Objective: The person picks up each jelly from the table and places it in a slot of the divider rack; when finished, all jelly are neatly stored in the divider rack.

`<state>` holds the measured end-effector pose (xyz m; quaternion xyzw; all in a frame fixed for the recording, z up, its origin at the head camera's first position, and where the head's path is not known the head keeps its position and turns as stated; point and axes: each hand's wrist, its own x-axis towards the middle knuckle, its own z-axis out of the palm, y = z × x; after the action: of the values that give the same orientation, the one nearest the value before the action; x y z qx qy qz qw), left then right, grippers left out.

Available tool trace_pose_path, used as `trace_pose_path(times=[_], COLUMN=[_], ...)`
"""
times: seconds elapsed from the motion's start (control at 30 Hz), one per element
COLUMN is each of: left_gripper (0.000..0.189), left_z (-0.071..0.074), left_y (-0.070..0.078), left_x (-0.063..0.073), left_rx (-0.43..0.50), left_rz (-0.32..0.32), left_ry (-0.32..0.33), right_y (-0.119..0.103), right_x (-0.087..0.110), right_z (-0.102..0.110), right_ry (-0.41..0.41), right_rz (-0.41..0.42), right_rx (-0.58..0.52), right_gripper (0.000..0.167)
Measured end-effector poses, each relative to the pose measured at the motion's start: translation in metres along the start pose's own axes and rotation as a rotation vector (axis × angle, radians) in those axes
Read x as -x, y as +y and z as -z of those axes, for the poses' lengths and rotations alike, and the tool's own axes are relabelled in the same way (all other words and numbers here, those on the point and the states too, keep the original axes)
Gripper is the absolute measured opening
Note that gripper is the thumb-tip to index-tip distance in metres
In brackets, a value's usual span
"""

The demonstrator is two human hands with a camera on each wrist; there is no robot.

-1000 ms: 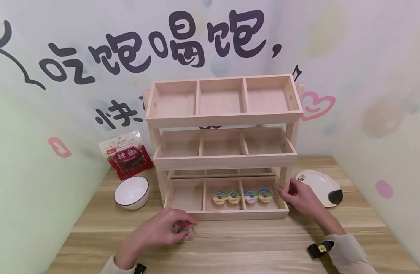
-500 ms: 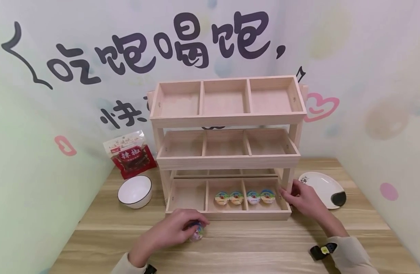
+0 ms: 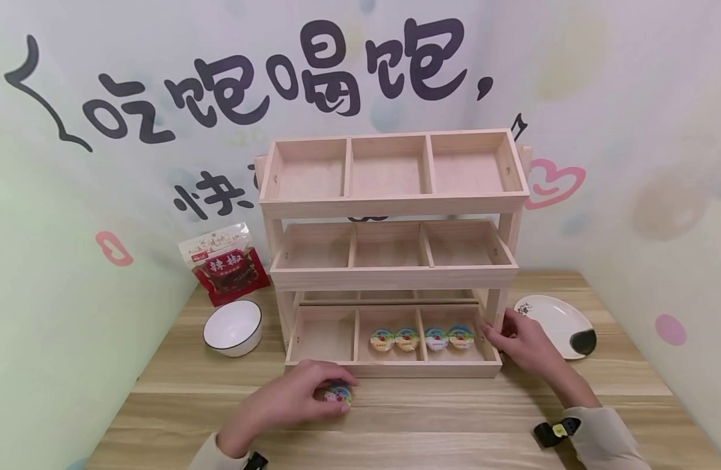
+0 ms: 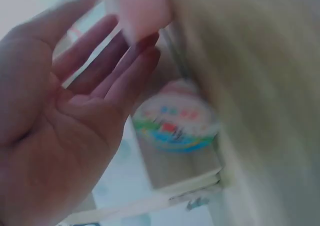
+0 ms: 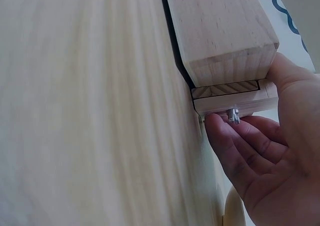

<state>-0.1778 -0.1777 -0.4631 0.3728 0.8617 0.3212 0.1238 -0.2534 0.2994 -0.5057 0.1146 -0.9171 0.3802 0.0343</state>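
A three-tier wooden rack (image 3: 390, 281) stands on the table, each tray split into three sections. My left hand (image 3: 302, 395) is low in front of its bottom tray (image 3: 325, 336), with thumb and fingers around a small jelly cup (image 3: 339, 394). The left wrist view shows a pink cup (image 4: 145, 15) at the fingertips and a blurred printed lid (image 4: 176, 121) of another cup close by. My right hand (image 3: 528, 339) grips the rack's right side by the bottom tray; the right wrist view has its fingers beside a metal bolt (image 5: 233, 116) under a wooden post (image 5: 222, 35).
Two jelly cups (image 3: 394, 339) sit in the bottom tray's middle section and two more cups (image 3: 448, 338) in its right section. Left of the rack are a white bowl (image 3: 232, 329) and a red food pouch (image 3: 228, 267). A plate (image 3: 551, 320) lies to the right.
My left hand has shifted a little to the right along the tray's front, and more of the cup's lid shows. My right hand stays at the rack's side. The head view has turned slightly.
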Motion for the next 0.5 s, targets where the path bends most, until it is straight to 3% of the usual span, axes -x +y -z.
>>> trace_pose_path(times=[0.2, 0.5], left_gripper=[0.046, 0.039], left_z=[0.0097, 0.0096], left_y=[0.0007, 0.0041], left_x=[0.0065, 0.0046], left_rx=[-0.017, 0.008], left_rz=[-0.039, 0.020], left_ry=[-0.035, -0.051], right_y=[-0.0002, 0.0003], right_x=[0.0003, 0.0000], right_z=[0.0006, 0.0006], right_ry=[0.007, -0.001], right_rz=[0.004, 0.002], right_rx=[0.004, -0.002], right_gripper=[0.047, 0.049])
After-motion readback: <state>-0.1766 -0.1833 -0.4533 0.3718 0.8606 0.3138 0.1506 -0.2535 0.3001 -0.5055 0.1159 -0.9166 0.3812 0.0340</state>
